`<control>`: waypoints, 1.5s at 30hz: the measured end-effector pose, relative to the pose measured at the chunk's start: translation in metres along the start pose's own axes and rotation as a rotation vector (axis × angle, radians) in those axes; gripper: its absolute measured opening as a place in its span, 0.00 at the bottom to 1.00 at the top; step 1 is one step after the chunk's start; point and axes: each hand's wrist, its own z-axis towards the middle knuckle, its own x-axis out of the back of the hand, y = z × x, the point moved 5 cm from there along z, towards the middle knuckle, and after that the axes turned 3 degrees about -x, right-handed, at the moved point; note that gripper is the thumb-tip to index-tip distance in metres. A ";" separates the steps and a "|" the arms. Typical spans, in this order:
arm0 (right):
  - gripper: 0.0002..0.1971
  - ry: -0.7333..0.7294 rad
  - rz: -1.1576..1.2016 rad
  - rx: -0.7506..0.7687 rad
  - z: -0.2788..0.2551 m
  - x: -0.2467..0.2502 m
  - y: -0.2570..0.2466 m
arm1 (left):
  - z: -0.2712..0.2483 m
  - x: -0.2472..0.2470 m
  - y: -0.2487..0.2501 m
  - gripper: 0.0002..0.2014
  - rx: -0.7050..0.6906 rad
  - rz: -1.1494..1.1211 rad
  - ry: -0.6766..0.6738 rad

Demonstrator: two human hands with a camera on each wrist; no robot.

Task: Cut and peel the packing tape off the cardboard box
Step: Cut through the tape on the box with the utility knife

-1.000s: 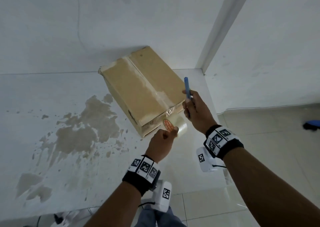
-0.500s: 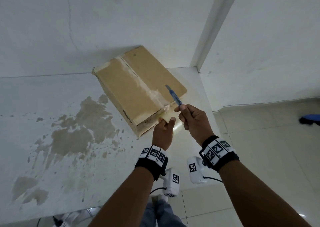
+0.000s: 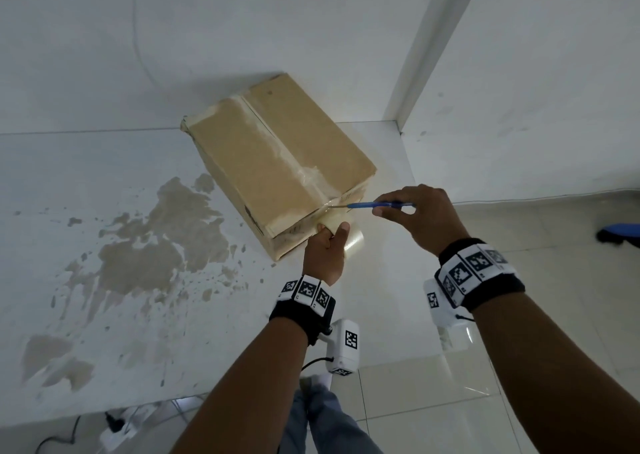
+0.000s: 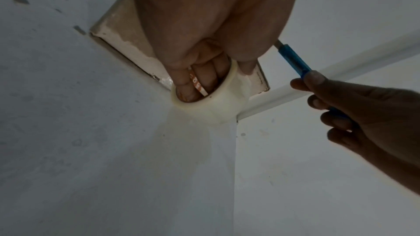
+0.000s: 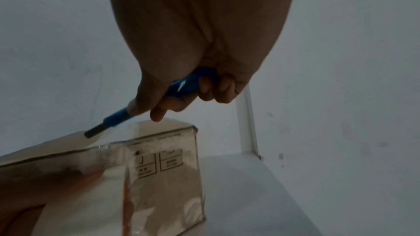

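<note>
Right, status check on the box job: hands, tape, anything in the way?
Left hand grips tape roll at cardboard box. Right hand grips blue cutter, blade at taped edge. Nothing blocking.

Black wristbands [image 3: 303, 306] with checkered marker tags

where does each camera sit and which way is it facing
Head: worn on the head, facing forward and down at the box on the white surface; both forearms, left hand and right hand show.
Left wrist: under the left wrist, facing along the fingers hooked through the tape roll; the right hand also shows.
Right wrist: under the right wrist, facing along the palm at the cutter and the box end.
Shared: all three show the blue cutter and the box.
</note>
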 end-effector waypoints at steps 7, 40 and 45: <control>0.10 -0.029 -0.187 0.036 0.010 -0.004 -0.010 | -0.002 -0.001 -0.002 0.30 -0.021 0.004 0.022; 0.11 -0.034 -0.229 -0.065 0.019 -0.023 -0.007 | -0.003 -0.001 0.002 0.29 0.011 -0.089 -0.008; 0.12 0.027 -0.231 -0.153 0.016 -0.005 0.011 | -0.006 0.003 -0.001 0.27 0.026 -0.015 -0.013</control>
